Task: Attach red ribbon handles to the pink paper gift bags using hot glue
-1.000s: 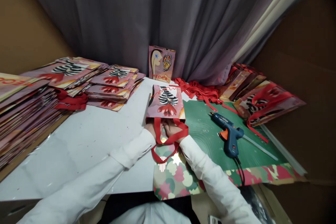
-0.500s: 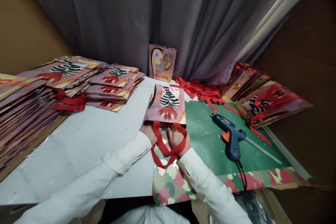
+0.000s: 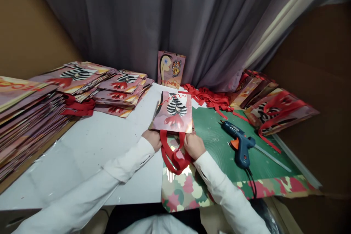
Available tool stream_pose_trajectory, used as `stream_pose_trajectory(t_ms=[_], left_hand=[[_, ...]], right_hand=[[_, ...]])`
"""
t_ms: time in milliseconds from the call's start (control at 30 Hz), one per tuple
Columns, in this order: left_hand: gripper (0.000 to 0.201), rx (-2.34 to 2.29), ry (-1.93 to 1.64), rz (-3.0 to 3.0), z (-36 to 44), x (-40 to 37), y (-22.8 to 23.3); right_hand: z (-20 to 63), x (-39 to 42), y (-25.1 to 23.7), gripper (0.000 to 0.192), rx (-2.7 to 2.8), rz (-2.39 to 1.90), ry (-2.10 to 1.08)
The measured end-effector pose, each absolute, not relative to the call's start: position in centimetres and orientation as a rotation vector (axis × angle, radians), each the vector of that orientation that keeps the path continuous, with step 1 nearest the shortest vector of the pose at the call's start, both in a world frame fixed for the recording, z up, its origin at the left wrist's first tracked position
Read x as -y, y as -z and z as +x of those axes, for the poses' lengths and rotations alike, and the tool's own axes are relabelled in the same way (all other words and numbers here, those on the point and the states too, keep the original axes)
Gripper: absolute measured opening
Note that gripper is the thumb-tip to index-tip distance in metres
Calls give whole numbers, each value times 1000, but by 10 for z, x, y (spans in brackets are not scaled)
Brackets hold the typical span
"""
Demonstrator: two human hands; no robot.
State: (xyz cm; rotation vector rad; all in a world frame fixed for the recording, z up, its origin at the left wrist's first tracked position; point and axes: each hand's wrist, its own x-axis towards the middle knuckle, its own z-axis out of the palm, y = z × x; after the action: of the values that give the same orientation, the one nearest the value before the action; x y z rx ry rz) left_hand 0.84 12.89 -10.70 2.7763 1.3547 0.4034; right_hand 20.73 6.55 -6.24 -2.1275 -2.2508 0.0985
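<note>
One grey curtain [image 3: 123, 25] is hanging at twelve o'clock, counting from the central bag [image 3: 175, 115]. One white table [image 3: 109, 161] is spreading beneath the goods, a green mat [image 3: 214, 146] covering three to five o'clock. Two stacks of printed bags, a large stack [image 3: 30, 124] at nine o'clock and a small stack [image 3: 120, 93] at ten, are lying flat, their top faces showing no loops; apparently these are remaining to be worked. One strapped bag [image 3: 304, 111], tilted at three o'clock, is seemingly counting as done. The central bag is pointing its mouth toward six o'clock; its red handles [image 3: 163, 144] are drooping out, judged already fitted, perhaps only checking being left. One blue glue gun [image 3: 242, 150] is resting on the mat at four o'clock. Left hand [image 3: 153, 139], eight o'clock, and right hand [image 3: 195, 145], five o'clock, are touching the mouth's corners; fingers are hiding there, so their spread or closure is escaping judgement.
</note>
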Motion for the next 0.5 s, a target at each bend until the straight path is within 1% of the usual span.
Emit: stream_pose_trajectory(t_ms=[100,167,233,367,500], left_hand=[[38,-1330,-388,2859,13,-131,86],[39,-1318,-414,2907,17,-134,68],[37,-1336,-457,2940,19,-138,50],[27,-1344,-491,2996,22,-143,20],[20,-1282,-494,3067,29,-139,6]], right_hand=[[219,-66,48,24,2317,-2045,-67],[225,-65,38,26,2378,-1954,-29],[227,-65,28,31,2461,-1848,113],[224,-68,16,21,2462,-1780,518],[219,-76,10,20,2326,-1769,572]])
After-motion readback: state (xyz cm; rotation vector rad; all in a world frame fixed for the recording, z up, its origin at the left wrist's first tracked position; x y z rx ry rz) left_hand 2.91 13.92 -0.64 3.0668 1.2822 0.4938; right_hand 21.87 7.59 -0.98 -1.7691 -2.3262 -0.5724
